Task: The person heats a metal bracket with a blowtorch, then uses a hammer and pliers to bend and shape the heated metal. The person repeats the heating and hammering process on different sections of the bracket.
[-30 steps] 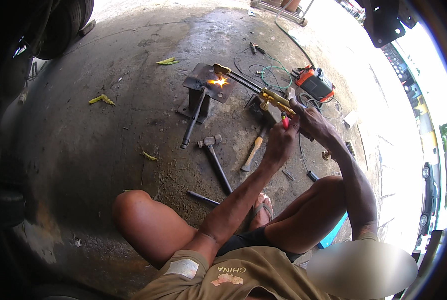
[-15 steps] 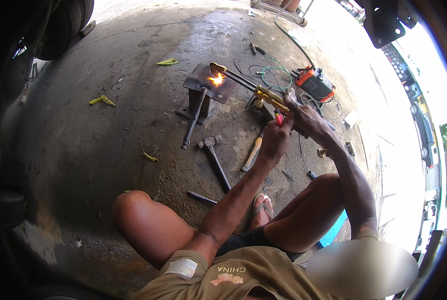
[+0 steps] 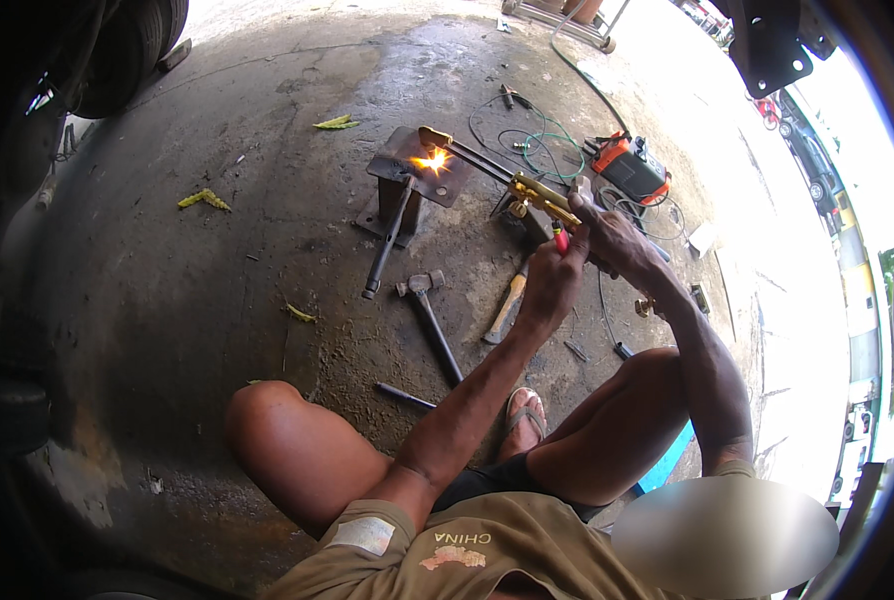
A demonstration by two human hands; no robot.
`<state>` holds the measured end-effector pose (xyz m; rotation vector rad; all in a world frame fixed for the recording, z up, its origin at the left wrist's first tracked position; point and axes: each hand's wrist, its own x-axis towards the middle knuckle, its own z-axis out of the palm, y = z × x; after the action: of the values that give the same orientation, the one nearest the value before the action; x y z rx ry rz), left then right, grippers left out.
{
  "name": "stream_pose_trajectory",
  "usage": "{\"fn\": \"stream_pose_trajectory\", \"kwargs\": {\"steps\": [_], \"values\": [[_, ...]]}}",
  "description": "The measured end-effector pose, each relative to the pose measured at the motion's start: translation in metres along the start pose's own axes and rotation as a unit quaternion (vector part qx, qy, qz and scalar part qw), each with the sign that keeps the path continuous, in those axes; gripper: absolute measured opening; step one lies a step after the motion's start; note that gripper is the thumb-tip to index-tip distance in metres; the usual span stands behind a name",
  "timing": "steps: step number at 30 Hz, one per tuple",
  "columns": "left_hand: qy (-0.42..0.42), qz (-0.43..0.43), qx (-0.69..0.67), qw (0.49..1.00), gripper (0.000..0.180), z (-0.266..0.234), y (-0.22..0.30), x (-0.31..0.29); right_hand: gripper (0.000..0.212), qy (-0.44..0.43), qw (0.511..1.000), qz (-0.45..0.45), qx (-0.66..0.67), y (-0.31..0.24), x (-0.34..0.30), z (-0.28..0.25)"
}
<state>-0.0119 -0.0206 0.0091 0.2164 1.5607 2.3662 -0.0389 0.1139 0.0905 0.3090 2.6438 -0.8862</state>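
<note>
Concrete [image 3: 267, 150] around plate [image 3: 403, 153] edges, seemingly roomy

Hammer [image 3: 435, 328] on floor [image 3: 257, 180], probably concrete

Harsh daylight washes out the right; the left sinks into shadow. A flame [image 3: 433, 160] glares; edges curve.

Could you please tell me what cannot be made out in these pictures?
In the head view:
Rear of the torch: covered by the right hand.
Lower end of the red object: hidden in the left hand.
Metal plate, right at the flame: lost in glare.
Wheel, upper left: cut off by the top edge.
</note>
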Motion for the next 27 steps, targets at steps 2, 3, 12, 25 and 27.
{"fn": "stream_pose_trajectory", "kwargs": {"steps": [2, 3, 12, 25, 27], "values": [[0.0, 0.012, -0.011, 1.0, 0.059, 0.001, 0.001, -0.001, 0.088, -0.004, 1.0, -0.003, 0.001, -0.002, -0.003, -0.001], [0.006, 0.031, -0.032, 0.999, 0.059, 0.004, 0.002, -0.002, 0.087, -0.002, 1.0, -0.006, 0.002, -0.006, -0.007, 0.0], [0.023, 0.025, 0.046, 0.998, 0.065, 0.011, 0.004, -0.006, 0.086, 0.003, 1.0, -0.001, -0.003, -0.003, -0.017, -0.006], [0.014, 0.046, -0.051, 0.998, 0.061, 0.008, -0.011, 0.005, 0.091, 0.018, 1.0, 0.013, -0.004, -0.005, -0.008, -0.001], [0.002, 0.03, -0.039, 0.999, 0.062, 0.005, -0.015, 0.007, 0.091, 0.019, 1.0, 0.004, -0.008, 0.0, -0.005, -0.001]]}}
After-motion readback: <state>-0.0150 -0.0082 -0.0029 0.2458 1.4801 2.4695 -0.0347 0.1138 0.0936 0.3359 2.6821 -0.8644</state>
